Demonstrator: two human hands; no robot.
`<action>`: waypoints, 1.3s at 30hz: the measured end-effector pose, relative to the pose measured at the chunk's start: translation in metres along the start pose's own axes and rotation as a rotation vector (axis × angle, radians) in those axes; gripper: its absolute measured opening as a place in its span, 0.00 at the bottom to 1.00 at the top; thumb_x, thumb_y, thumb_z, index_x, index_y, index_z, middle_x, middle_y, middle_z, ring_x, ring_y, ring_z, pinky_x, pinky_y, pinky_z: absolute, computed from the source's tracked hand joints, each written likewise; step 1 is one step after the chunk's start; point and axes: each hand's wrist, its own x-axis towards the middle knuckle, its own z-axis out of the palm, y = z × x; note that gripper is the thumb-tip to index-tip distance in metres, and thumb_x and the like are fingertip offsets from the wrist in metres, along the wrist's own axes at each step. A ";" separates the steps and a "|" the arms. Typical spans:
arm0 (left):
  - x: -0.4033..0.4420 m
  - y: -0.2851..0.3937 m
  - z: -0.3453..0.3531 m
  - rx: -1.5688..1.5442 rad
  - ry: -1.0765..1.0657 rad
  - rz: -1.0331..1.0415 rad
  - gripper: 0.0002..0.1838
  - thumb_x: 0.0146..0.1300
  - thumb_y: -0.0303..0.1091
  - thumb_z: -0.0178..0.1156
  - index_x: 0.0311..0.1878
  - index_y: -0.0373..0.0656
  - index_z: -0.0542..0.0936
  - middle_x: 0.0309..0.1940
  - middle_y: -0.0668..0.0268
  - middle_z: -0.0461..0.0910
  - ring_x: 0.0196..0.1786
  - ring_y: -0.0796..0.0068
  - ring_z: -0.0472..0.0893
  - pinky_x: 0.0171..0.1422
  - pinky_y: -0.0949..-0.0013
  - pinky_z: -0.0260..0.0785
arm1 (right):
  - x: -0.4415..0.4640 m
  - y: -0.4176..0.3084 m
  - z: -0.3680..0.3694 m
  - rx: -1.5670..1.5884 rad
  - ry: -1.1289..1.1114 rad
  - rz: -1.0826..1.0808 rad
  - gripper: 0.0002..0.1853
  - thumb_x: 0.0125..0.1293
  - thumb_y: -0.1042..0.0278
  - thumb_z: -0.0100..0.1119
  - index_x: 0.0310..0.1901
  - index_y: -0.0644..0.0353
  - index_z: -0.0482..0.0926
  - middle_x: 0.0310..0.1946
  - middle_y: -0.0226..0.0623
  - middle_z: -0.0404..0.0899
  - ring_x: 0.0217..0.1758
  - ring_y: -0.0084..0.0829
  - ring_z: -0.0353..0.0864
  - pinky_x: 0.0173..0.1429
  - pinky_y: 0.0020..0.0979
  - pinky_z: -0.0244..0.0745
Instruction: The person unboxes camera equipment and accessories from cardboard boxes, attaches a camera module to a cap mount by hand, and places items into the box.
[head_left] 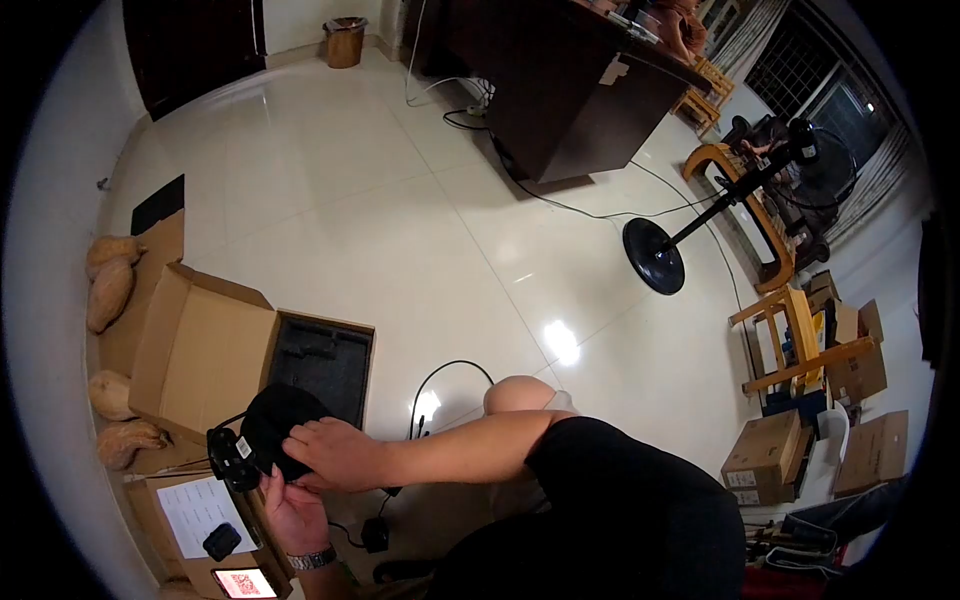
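Note:
At the lower left, both hands are on a soft black item that looks like a cap [283, 418], with a black device [232, 460] bearing a white label on its left side. My right hand [335, 455] reaches across from the right, fingers curled over the cap's near side. Just below it, my left hand [295, 512], with a metal-band watch at the wrist, pinches the lower edge near the device. Behind the cap lies an opened cardboard box [205, 340] with a black foam insert [335, 365]. Part of the insert is hidden by the cap.
A printed sheet [200, 510], a small black object [222, 541] and a phone [245, 583] showing a QR code lie on cardboard. Squashes [112, 292] line the left wall. Cables cross the tiles towards a desk [560, 90]; a fan [655, 256] stands right.

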 end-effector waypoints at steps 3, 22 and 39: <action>-0.003 0.001 0.012 0.017 0.006 -0.001 0.18 0.76 0.33 0.51 0.67 0.47 0.72 0.60 0.67 0.79 0.55 0.74 0.79 0.53 0.68 0.73 | 0.000 0.001 0.001 -0.009 0.011 0.001 0.26 0.56 0.56 0.71 0.49 0.64 0.74 0.43 0.42 0.75 0.49 0.42 0.78 0.52 0.40 0.73; 0.007 -0.002 -0.014 0.008 -0.017 -0.022 0.21 0.76 0.33 0.51 0.70 0.47 0.70 0.62 0.68 0.77 0.57 0.73 0.78 0.58 0.67 0.71 | 0.004 0.006 0.007 0.073 0.011 0.025 0.27 0.53 0.60 0.73 0.50 0.63 0.73 0.45 0.46 0.76 0.52 0.48 0.79 0.54 0.45 0.73; 0.001 0.001 -0.003 -0.020 -0.046 -0.051 0.23 0.77 0.33 0.49 0.73 0.48 0.67 0.66 0.65 0.76 0.61 0.71 0.77 0.61 0.66 0.72 | 0.007 0.002 0.003 0.234 -0.051 0.112 0.26 0.55 0.63 0.72 0.50 0.64 0.71 0.44 0.51 0.79 0.52 0.52 0.81 0.55 0.48 0.74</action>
